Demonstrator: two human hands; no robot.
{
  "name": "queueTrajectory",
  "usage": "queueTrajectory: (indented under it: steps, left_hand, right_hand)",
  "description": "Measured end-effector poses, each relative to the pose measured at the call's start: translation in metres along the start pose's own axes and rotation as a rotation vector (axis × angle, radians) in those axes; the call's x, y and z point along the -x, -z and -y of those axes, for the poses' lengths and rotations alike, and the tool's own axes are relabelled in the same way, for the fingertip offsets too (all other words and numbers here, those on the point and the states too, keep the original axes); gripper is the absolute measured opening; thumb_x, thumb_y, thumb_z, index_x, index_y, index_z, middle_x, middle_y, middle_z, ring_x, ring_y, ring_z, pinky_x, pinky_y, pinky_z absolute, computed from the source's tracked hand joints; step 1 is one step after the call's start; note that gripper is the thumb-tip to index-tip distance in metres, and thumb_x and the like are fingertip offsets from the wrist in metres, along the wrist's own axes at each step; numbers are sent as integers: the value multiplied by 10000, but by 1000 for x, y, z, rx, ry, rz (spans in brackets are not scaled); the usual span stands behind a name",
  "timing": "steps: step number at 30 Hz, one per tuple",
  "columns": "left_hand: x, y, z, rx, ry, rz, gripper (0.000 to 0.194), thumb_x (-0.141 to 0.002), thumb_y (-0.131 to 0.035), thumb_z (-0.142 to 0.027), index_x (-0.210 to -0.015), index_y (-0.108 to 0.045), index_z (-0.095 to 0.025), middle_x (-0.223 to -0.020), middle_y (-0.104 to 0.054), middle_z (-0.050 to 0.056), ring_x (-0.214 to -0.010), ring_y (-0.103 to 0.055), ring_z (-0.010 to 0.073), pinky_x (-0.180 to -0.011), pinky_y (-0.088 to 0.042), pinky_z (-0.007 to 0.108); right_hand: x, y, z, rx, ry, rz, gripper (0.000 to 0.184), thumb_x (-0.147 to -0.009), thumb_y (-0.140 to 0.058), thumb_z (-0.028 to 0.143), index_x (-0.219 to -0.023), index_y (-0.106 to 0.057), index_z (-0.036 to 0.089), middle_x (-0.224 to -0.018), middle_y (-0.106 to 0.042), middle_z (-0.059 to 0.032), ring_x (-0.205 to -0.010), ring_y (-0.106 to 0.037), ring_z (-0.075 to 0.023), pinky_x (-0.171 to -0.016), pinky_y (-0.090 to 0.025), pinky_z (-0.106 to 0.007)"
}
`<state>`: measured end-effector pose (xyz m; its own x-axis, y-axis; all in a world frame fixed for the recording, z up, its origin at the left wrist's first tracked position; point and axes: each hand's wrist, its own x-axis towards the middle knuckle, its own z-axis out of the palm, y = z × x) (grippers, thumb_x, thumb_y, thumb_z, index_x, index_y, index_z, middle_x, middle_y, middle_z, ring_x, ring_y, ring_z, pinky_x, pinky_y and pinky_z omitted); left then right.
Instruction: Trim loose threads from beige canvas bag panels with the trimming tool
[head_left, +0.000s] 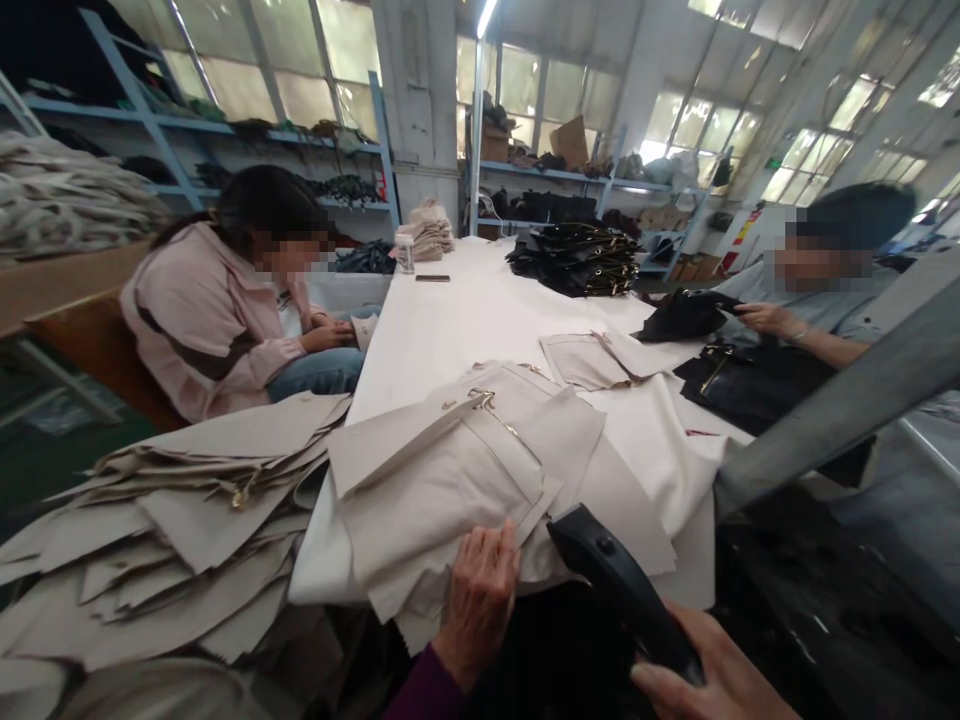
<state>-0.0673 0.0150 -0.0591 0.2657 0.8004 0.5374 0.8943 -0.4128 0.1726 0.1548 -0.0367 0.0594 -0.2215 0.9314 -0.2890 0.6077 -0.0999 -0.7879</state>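
The person's left hand [480, 600] lies on the near edge of a folded beige canvas panel [442, 500]. I cannot tell if it pinches the cloth or only presses on it. Its purple sleeve [424, 690] is cut off by the bottom edge of the view. The right hand [709, 675] is well apart from the left, low at the bottom edge, and this edge cuts off a large part of it. It seems closed around the lower end of a black handheld device [622, 585], but the kind of device is hard to make out. Below the hands, a dark area is too shadowed to read. The folded panel lies at the near end of a white-covered table [480, 310], with a small metal clasp [481, 398] on top and a tall pile of beige panels [165, 540] to its left, partly cut off by the frame. A grey metal bar [840, 420] crosses the right side and hides part of the view there. Beyond it, a co-worker's hand [761, 318] touches a black bag [686, 315]. Another co-worker in a pink jacket [217, 320] sits across the table on the far left.
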Motion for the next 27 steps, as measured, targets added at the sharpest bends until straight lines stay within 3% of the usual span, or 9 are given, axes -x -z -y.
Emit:
queueTrajectory:
  steps: [7,13,19,23,27]
  left_hand:
    - [1,-10,2,-8,-51,-148,338,-837,-519,-85,-1172,-523,-39,-773,-575,81,-737,-523,215,-663,-459,364]
    - [0,-11,3,-30,-52,-146,328,-825,-550,-91,-1149,-538,-40,-770,-569,74,-743,-517,214,-679,-452,366]
    - [-1,-10,3,-38,-43,-143,315,-834,-532,-101,-1146,-544,-57,-777,-576,74,-735,-521,213,-685,-451,366]
    - [-2,-9,2,-26,-39,-152,298,-838,-525,-102,-1132,-552,-59,-769,-577,76,-728,-524,214,-675,-450,361]
    - [0,-9,3,-36,-41,-155,314,-830,-530,-85,-1143,-542,-64,-771,-576,75,-730,-524,214,-674,-440,356]
  right_hand:
    - [-33,-20,2,-65,-92,82,129,-792,-555,277,-837,-498,170,-499,-478,81,-425,-477,-95,-414,-369,-174]
    - [-57,-8,26,-105,2,16,171,-826,-558,327,-767,-474,189,-455,-501,71,-398,-484,-101,-402,-381,-187]
    - [-38,16,29,-44,-7,15,171,-824,-552,327,-760,-488,182,-444,-520,64,-399,-488,-104,-428,-396,-200]
    - [-25,3,12,-35,-57,84,136,-823,-568,295,-821,-505,175,-464,-512,78,-410,-487,-95,-425,-392,-186]
    - [-39,-14,10,-98,-61,118,116,-824,-565,269,-848,-500,176,-468,-503,87,-402,-479,-88,-405,-384,-174]
